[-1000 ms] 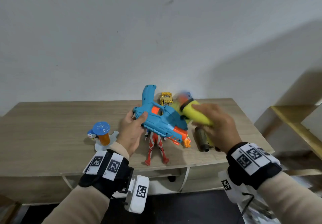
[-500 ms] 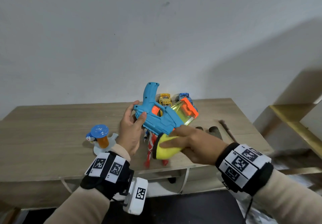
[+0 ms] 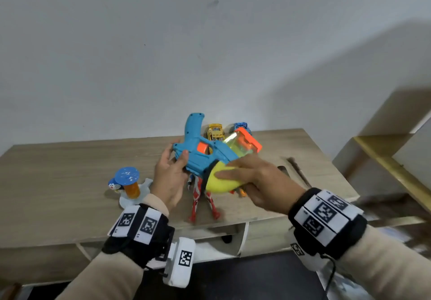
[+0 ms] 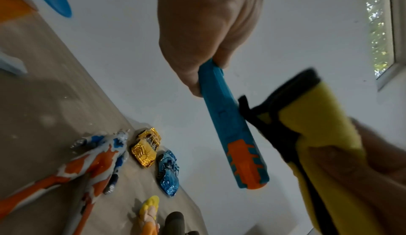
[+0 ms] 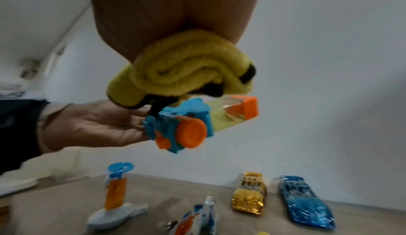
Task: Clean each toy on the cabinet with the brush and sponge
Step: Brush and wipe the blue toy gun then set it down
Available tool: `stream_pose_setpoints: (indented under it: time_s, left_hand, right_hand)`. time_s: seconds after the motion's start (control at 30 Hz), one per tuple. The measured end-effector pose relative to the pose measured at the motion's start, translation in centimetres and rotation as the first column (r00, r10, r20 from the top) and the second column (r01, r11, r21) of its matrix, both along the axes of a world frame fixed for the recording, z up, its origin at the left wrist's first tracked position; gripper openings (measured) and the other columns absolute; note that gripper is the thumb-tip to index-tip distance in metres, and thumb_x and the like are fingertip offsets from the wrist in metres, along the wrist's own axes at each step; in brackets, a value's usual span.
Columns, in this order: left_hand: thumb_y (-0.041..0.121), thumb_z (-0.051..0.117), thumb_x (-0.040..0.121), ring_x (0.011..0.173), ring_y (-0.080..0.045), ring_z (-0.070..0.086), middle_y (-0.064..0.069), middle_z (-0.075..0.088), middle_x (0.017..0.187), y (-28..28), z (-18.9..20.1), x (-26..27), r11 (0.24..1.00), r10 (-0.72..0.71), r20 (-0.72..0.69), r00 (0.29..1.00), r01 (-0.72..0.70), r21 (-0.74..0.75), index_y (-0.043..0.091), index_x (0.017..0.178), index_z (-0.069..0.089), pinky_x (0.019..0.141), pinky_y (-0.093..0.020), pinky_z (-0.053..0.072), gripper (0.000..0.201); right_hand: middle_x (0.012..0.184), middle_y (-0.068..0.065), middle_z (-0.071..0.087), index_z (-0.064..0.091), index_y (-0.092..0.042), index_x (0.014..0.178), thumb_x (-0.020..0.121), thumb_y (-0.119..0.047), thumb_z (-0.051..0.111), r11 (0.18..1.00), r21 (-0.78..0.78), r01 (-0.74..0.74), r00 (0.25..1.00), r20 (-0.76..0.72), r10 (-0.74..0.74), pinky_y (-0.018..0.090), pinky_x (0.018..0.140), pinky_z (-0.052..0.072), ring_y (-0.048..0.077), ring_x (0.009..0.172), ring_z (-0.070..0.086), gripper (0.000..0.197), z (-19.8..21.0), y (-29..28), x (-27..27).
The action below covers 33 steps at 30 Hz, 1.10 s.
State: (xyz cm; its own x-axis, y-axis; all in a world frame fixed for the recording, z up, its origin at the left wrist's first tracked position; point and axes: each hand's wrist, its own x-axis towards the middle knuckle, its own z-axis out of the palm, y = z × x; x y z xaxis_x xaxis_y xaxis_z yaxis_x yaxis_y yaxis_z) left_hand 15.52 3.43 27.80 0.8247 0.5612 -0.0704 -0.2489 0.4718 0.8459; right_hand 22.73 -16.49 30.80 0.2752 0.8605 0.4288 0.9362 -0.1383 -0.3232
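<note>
A blue toy water gun (image 3: 200,157) with orange parts and a clear yellow tank is held up above the wooden cabinet (image 3: 70,164). My left hand (image 3: 179,157) grips its rear body, thumb on the near face. My right hand (image 3: 233,171) holds a folded yellow sponge (image 3: 221,180) with a black edge, pressed against the gun's near underside. In the left wrist view the sponge (image 4: 318,117) touches the gun (image 4: 230,125) at its side. In the right wrist view the sponge (image 5: 186,68) sits on top of the gun (image 5: 197,122).
On the cabinet lie a red and white figure (image 3: 200,197), a yellow car (image 3: 215,131), a blue car (image 3: 241,126) and a blue-topped cat toy (image 3: 128,183). A dark brush (image 3: 297,169) lies to the right. A yellow-edged shelf (image 3: 384,159) stands at right.
My right hand brought the sponge from the gun's far end down to its near underside, then slid it slightly right. The gun turned so its yellow tank shows.
</note>
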Motion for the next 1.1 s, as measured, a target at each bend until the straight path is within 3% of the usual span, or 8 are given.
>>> stream_pose_setpoints:
  time_s: [0.17, 0.3, 0.4, 0.53, 0.63, 0.77, 0.9, 1.1]
  left_hand:
    - [0.001, 0.046, 0.095, 0.081, -0.011, 0.071, -0.007, 0.067, 0.103, -2.2, 0.8, 1.5, 0.999, -0.022, 0.051, 0.998, 0.024, -0.036, 0.015, 0.112, 0.054, 0.068, -0.025, 0.058, 0.023]
    - [0.002, 0.048, 0.095, 0.087, -0.013, 0.071, -0.011, 0.065, 0.112, -4.3, 0.2, 3.4, 0.999, 0.034, 0.012, 0.999, -0.034, -0.040, 0.009, 0.127, 0.049, 0.073, -0.028, 0.059, 0.032]
    - [0.005, 0.048, 0.096, 0.086, -0.011, 0.070, -0.009, 0.066, 0.109, -5.7, -0.8, 4.9, 0.994, 0.081, -0.042, 0.996, -0.083, -0.069, 0.005, 0.130, 0.047, 0.073, -0.026, 0.058, 0.034]
    - [0.005, 0.048, 0.096, 0.091, -0.014, 0.066, -0.010, 0.064, 0.112, -8.7, -1.6, 7.5, 0.990, 0.105, -0.092, 0.990, -0.113, -0.083, 0.005, 0.126, 0.049, 0.073, -0.027, 0.057, 0.030]
    - [0.005, 0.047, 0.097, 0.097, -0.017, 0.064, -0.009, 0.064, 0.111, -11.1, -2.4, 9.4, 0.989, 0.107, -0.117, 0.987, -0.118, -0.089, 0.010, 0.114, 0.054, 0.075, -0.028, 0.059, 0.019]
    - [0.007, 0.046, 0.097, 0.096, -0.015, 0.066, -0.006, 0.066, 0.108, -13.7, -4.1, 11.1, 0.989, 0.107, -0.142, 0.984, -0.120, -0.081, 0.010, 0.120, 0.053, 0.074, -0.026, 0.059, 0.024]
    - [0.007, 0.045, 0.098, 0.107, -0.022, 0.062, -0.011, 0.065, 0.112, -15.2, -5.2, 12.0, 0.990, 0.125, -0.190, 0.974, -0.136, -0.047, 0.003, 0.128, 0.048, 0.085, -0.031, 0.056, 0.031]
    - [0.011, 0.041, 0.100, 0.108, -0.021, 0.064, -0.012, 0.066, 0.114, -15.8, -5.5, 11.7, 0.987, 0.156, -0.204, 0.967, -0.161, -0.013, 0.002, 0.125, 0.049, 0.090, -0.033, 0.054, 0.028]
  right_hand:
    - [0.112, 0.016, 0.062, 0.065, -0.017, 0.114, 0.084, -0.017, 0.047, 0.915, 0.199, 0.350, 0.918, 0.122, -0.378, 0.033, 0.085, 0.041, 0.034, 0.093, 0.053, 0.035, -0.8, -1.9, 3.6]
    - [0.112, 0.012, 0.063, 0.067, -0.017, 0.112, 0.082, -0.018, 0.044, 0.982, 0.043, 0.185, 0.980, 0.061, -0.188, 0.016, 0.089, 0.032, 0.019, 0.099, 0.046, 0.038, -2.0, -5.2, 3.8]
    - [0.115, 0.010, 0.063, 0.065, -0.019, 0.114, 0.078, -0.009, 0.048, 0.966, 0.026, 0.256, 0.966, -0.034, -0.255, 0.019, 0.088, 0.034, 0.024, 0.097, 0.052, 0.041, -3.1, -8.6, 5.5]
    - [0.110, 0.015, 0.066, 0.066, -0.014, 0.114, 0.077, -0.004, 0.062, 0.790, 0.129, 0.599, 0.798, -0.170, -0.578, 0.021, 0.086, 0.036, 0.036, 0.096, 0.061, 0.038, -5.4, -13.8, 10.3]
    - [0.110, 0.021, 0.065, 0.064, -0.008, 0.115, 0.079, -0.007, 0.053, 0.667, 0.053, 0.743, 0.661, -0.211, -0.720, 0.032, 0.087, 0.038, 0.041, 0.095, 0.059, 0.038, -8.1, -17.3, 14.3]
    - [0.103, 0.024, 0.065, 0.063, -0.005, 0.114, 0.073, -0.013, 0.045, 0.621, -0.069, 0.781, 0.600, -0.193, -0.777, 0.038, 0.083, 0.037, 0.043, 0.085, 0.059, 0.046, -12.7, -20.2, 18.8]
    - [0.105, 0.029, 0.063, 0.065, -0.006, 0.112, 0.072, -0.014, 0.047, 0.623, -0.140, 0.769, 0.598, -0.184, -0.780, 0.036, 0.079, 0.029, 0.046, 0.083, 0.060, 0.044, -16.5, -21.2, 21.8]
    - [0.107, 0.034, 0.060, 0.066, -0.005, 0.110, 0.073, -0.011, 0.060, 0.665, -0.171, 0.727, 0.648, -0.147, -0.747, 0.049, 0.082, 0.047, 0.051, 0.083, 0.056, 0.038, -18.5, -20.8, 22.4]
